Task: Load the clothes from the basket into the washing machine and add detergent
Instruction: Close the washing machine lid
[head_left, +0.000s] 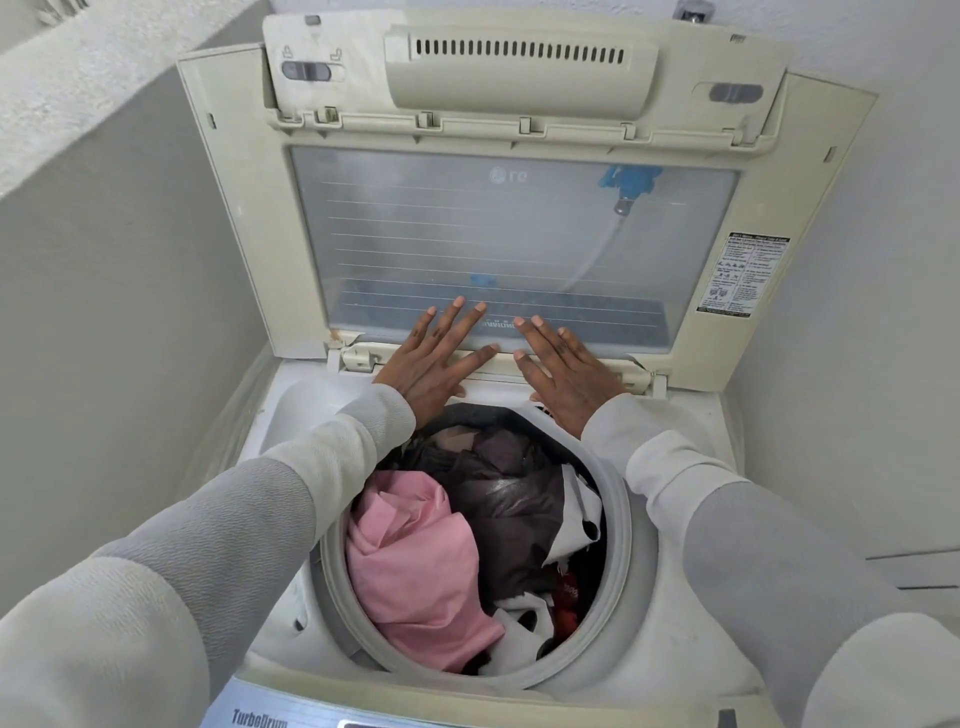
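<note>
A cream top-loading washing machine (291, 431) fills the view. Its folding lid (493, 234) stands raised at the back, the clear panel facing me. The round drum (618, 545) holds several clothes: a pink garment (415, 561) at the left, a dark brown one (509, 499) in the middle, white and red pieces at the right. My left hand (434, 358) and my right hand (563, 371) hover above the far rim of the drum, fingers spread, palms toward the lid's lower edge. Neither hand holds anything. No basket or detergent shows.
Pale walls close in on the left (104, 338) and right (857, 364) of the machine. The control panel strip marked TurboDrum (260, 717) lies at the near edge. A white instruction sticker (740, 275) sits on the lid's right frame.
</note>
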